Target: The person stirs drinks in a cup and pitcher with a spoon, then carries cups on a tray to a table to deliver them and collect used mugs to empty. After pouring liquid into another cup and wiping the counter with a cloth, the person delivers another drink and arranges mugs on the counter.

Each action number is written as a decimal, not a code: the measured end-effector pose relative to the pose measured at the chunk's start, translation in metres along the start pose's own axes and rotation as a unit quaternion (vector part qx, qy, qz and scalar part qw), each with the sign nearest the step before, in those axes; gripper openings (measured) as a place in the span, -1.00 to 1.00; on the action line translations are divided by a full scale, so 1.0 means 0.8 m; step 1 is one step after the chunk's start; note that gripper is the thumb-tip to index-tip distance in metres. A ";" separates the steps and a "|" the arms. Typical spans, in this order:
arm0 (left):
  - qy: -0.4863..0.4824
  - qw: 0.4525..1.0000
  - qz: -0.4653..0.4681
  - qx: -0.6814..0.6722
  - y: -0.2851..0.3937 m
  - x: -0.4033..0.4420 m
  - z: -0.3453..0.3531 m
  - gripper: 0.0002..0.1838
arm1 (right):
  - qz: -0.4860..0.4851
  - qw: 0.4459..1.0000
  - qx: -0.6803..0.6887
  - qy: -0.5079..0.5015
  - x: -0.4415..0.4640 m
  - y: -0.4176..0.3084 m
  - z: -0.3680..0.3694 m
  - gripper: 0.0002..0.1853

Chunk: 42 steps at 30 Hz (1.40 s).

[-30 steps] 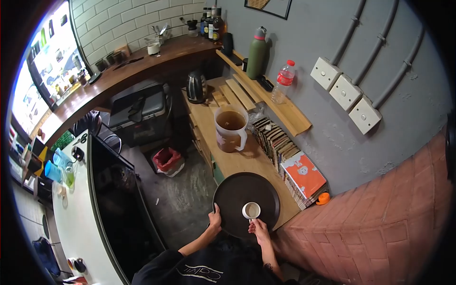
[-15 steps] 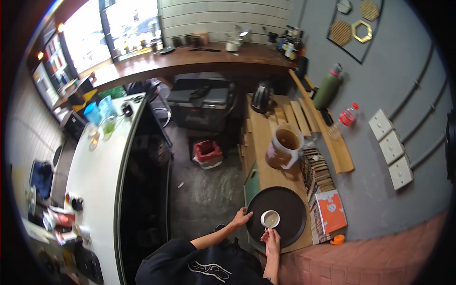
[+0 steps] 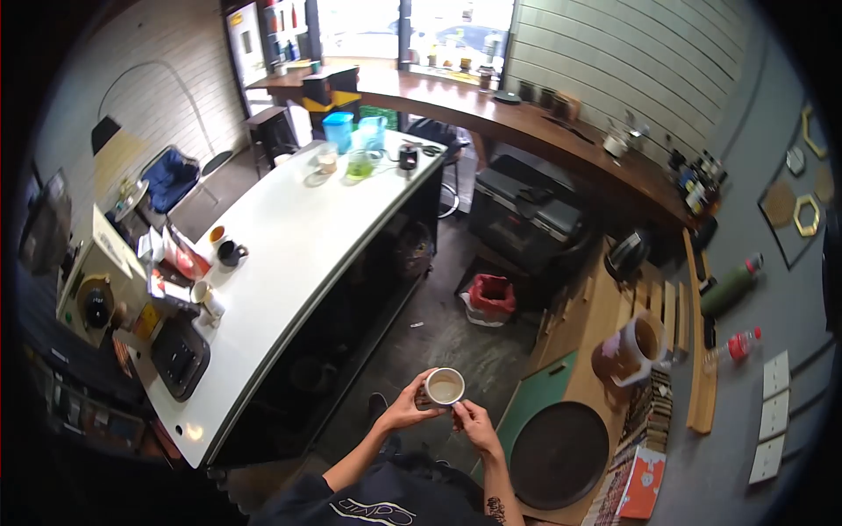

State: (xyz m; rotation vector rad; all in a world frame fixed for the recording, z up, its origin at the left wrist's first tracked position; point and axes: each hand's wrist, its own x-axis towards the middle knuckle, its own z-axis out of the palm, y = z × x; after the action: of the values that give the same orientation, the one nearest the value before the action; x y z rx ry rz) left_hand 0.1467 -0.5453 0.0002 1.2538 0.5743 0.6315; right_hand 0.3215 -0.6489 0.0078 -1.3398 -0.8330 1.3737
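Observation:
A white cup (image 3: 445, 387) with a pale brown drink inside is held over the floor in front of my body. My left hand (image 3: 409, 406) wraps the cup's left side. On its lower right, the fingers of my right hand (image 3: 474, 425) pinch the cup near its handle. To the right, a round dark tray (image 3: 560, 456) lies on the wooden cabinet top (image 3: 589, 387). Beyond the tray stands a large jug (image 3: 627, 351) of brown liquid.
A long white counter (image 3: 272, 263) runs along the left, bearing blue jugs (image 3: 338, 131), a dark cup (image 3: 231, 253) and a black tray (image 3: 181, 356). A red-lined bin (image 3: 489, 299) stands on the floor ahead. Books (image 3: 643, 482) line the right wall.
The view has swung left toward the white counter. My left hand has let go of the round tray and now holds the cup, which has moved left, away from the tray.

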 end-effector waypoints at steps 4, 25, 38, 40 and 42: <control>0.077 0.995 0.042 0.039 0.024 -0.005 -0.076 -0.03 | -0.015 0.997 -0.030 -0.068 0.061 0.002 0.067 -0.70; 0.413 0.862 0.038 0.290 0.145 -0.069 -0.473 -0.03 | -0.016 0.928 -0.170 -0.330 0.391 -0.053 0.430 -0.67; 0.615 0.733 -0.050 0.287 0.166 -0.010 -0.507 -0.10 | 0.056 0.813 -0.216 -0.537 0.554 -0.102 0.492 -0.66; 0.644 0.716 -0.064 0.263 0.155 0.001 -0.507 -0.12 | 0.049 0.778 -0.244 -0.576 0.577 -0.107 0.500 -0.62; 0.687 0.667 -0.017 0.288 0.150 0.008 -0.508 -0.08 | 0.032 0.746 -0.280 -0.603 0.592 -0.113 0.513 -0.61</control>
State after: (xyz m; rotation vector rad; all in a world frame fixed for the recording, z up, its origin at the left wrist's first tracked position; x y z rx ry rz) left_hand -0.1494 -0.2433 0.0281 1.1131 2.2019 1.4224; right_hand -0.0066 -0.1074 0.0190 -0.7019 -2.2108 2.1397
